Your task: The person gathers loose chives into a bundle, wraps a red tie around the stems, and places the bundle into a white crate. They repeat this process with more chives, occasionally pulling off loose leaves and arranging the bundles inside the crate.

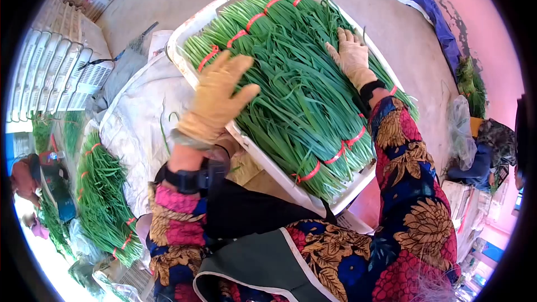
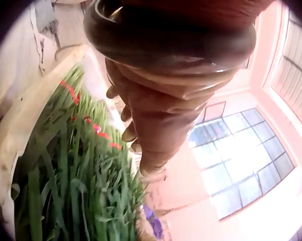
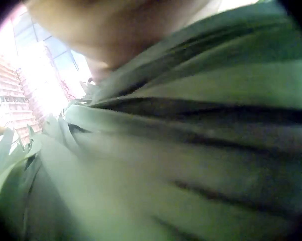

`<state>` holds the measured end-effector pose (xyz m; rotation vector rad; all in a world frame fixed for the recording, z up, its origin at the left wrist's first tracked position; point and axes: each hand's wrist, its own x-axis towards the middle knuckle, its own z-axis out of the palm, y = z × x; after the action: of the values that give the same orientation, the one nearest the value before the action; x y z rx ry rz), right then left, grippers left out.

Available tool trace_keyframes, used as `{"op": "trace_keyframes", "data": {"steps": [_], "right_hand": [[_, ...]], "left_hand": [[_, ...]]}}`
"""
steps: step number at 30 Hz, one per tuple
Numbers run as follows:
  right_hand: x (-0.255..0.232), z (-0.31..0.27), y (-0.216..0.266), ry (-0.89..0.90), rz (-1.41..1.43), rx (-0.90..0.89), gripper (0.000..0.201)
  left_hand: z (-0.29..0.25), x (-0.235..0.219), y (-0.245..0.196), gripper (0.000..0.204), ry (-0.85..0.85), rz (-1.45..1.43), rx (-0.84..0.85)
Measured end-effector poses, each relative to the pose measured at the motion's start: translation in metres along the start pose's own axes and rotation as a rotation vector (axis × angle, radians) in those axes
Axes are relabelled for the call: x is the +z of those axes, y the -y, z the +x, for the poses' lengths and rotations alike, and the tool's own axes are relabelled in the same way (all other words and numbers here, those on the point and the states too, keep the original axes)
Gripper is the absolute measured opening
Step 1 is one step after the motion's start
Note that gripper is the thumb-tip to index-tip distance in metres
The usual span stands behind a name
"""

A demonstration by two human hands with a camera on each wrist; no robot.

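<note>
A white plastic crate (image 1: 178,38) is packed with bundles of long green leaves (image 1: 296,78), which look like garlic chives, tied with red bands (image 1: 255,21). My gloved left hand (image 1: 219,96) is spread over the crate's near left rim, fingers apart and holding nothing. In the left wrist view that hand (image 2: 158,115) hangs above the leaves. My gloved right hand (image 1: 351,56) rests on the leaves near the crate's right side, its fingers extended. Leaves (image 3: 191,150) fill most of the right wrist view, close under the hand.
More tied green bundles (image 1: 103,196) lie on the left beside a white sheet (image 1: 151,100). Stacked white crates (image 1: 53,72) stand at the far left. A blue tarp (image 1: 417,8) runs along the pink wall (image 1: 470,0). Another person (image 1: 486,154) is at the right edge.
</note>
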<state>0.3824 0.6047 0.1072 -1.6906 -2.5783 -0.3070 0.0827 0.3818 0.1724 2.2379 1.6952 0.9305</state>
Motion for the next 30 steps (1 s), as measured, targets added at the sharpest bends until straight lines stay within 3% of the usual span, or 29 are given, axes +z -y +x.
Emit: {"op": "trace_keyframes", "data": {"steps": [3, 7, 10, 12, 18, 20, 24, 25, 28, 30], "right_hand": [[-0.001, 0.001, 0.0, 0.027, -0.013, 0.024, 0.074], [0.013, 0.006, -0.004, -0.066, -0.163, 0.017, 0.074], [0.018, 0.013, -0.007, -0.017, -0.116, 0.041, 0.074], [0.031, 0.022, -0.017, -0.029, -0.09, -0.015, 0.078], [0.007, 0.035, -0.027, -0.092, 0.102, -0.076, 0.081], [0.023, 0.054, -0.028, -0.104, 0.188, -0.074, 0.082], [0.074, 0.097, -0.032, -0.227, 0.03, -0.204, 0.081], [0.067, 0.092, -0.022, -0.139, 0.031, -0.157, 0.078], [0.06, 0.07, -0.016, -0.233, 0.12, -0.251, 0.074], [0.024, 0.062, 0.0, -0.006, 0.114, -0.181, 0.075]], "left_hand": [[-0.024, -0.061, -0.024, 0.045, -0.086, -0.001, -0.124], [-0.086, -0.147, -0.072, 0.04, -0.151, 0.237, -0.314], [-0.15, -0.194, -0.114, 0.04, -0.321, 0.012, -0.601], [-0.196, -0.212, -0.127, 0.041, -0.337, 0.029, -0.689], [-0.312, -0.19, -0.115, 0.041, -0.328, -0.165, -1.11], [-0.329, -0.176, -0.102, 0.04, -0.31, -0.118, -1.138], [-0.322, -0.157, -0.088, 0.04, -0.268, -0.15, -1.135], [-0.315, -0.151, -0.084, 0.04, -0.251, -0.171, -1.137], [-0.291, -0.135, -0.071, 0.039, -0.187, -0.186, -1.156], [-0.267, -0.122, -0.063, 0.038, -0.095, -0.1, -1.12]]}}
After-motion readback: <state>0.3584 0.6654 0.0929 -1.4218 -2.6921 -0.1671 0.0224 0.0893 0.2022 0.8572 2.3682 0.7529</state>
